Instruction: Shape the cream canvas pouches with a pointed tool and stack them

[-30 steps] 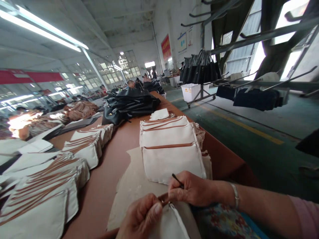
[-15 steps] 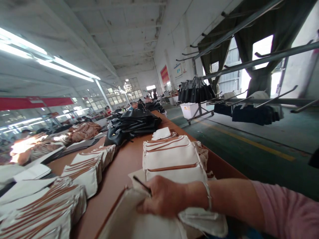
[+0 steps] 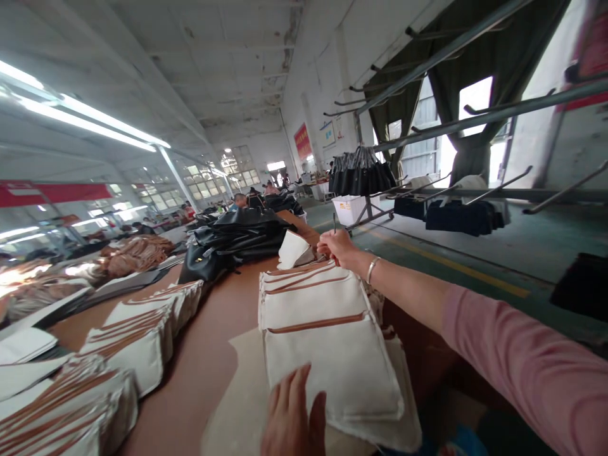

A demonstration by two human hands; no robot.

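My right hand [image 3: 339,247] is closed at the far end of a row of cream fabric pieces [image 3: 327,354] with brown edging. A thin dark stick-like tool [image 3: 334,223] pokes up from its fingers; its kind cannot be made out. Just left of those fingers, a small cream piece [image 3: 292,250] stands partly raised; whether they touch it is unclear. My left hand [image 3: 294,415] is open at the near end of the row, thumb apart from the fingers, over the lower left of the nearest cream piece.
More overlapping cream pieces [image 3: 128,342] lie along the left of the brown table [image 3: 209,354]. Black bags [image 3: 237,234] are piled farther back, with brown bundles [image 3: 135,253] to their left. A metal rack [image 3: 475,120] with hanging dark bags stands at the right.
My right hand has moved forward from the near cream piece to the far end of the row, still with the dark tool. My left hand has come into view at the bottom.
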